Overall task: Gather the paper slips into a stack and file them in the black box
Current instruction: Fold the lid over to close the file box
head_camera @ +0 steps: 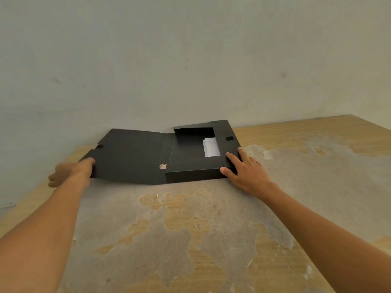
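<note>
A black box point(191, 173) lies open on the table against the wall, its lid point(129, 154) folded flat to the left. Inside, against the right wall, rests a small stack of white paper slips point(211, 147). My left hand point(73, 172) grips the lid's left edge, fingers curled under it and thumb on top. My right hand point(246, 170) lies spread on the box's near right corner, its fingers on the right wall and its thumb against the front.
The wooden table point(190, 229) has worn, peeling grey patches. A pale wall point(190, 60) rises directly behind the box. The table's left edge runs close to my left hand. A round finger hole point(163, 166) shows in the box spine.
</note>
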The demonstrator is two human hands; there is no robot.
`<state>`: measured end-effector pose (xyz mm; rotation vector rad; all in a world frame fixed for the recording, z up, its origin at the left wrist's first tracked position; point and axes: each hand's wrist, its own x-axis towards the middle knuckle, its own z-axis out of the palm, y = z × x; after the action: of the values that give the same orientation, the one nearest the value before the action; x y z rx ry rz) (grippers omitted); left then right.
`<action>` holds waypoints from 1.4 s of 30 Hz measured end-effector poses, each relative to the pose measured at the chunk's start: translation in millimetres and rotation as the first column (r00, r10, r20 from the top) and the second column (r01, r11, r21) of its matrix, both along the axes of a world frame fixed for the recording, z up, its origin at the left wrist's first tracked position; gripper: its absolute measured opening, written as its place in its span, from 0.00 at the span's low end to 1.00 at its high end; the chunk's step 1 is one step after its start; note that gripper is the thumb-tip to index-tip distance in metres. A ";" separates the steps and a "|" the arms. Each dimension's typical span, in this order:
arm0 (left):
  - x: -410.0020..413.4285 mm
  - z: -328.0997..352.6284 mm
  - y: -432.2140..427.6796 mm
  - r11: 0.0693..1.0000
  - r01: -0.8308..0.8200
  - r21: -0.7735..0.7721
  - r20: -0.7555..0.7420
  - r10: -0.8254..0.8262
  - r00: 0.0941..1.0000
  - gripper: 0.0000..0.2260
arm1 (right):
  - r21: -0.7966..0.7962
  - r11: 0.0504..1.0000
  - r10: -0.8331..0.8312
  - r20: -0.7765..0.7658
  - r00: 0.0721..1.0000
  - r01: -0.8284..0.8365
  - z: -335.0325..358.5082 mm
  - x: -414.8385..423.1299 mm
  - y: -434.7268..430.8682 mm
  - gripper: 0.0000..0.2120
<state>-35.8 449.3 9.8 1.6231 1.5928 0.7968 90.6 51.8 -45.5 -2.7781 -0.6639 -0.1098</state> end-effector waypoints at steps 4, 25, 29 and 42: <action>20.9 37.8 -34.4 0.971 -0.004 0.238 0.402 -0.095 0.911 0.16 | 0.054 0.999 0.005 -0.021 1.000 -0.004 2.9 -2.2 -0.9 0.33; 101.6 15.0 -254.5 -0.026 0.633 0.774 -0.300 -0.895 0.331 0.10 | 0.351 0.928 -0.075 -0.160 0.984 0.128 1.8 -0.4 -8.3 0.43; 106.8 -0.1 -267.4 -0.059 0.701 0.711 -0.356 -0.890 0.286 0.10 | 0.360 0.927 -0.074 -0.113 0.991 0.110 -2.3 -1.2 -13.2 0.34; 122.8 -16.3 -280.8 -0.060 0.936 0.348 -0.371 -0.925 0.078 0.11 | 0.305 0.947 -0.102 -0.025 0.994 0.105 -8.8 1.1 -29.4 0.32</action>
<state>87.0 168.5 -6.5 2.5362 -0.2189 0.3355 91.7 22.4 -54.3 -2.5106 -0.4541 -0.2033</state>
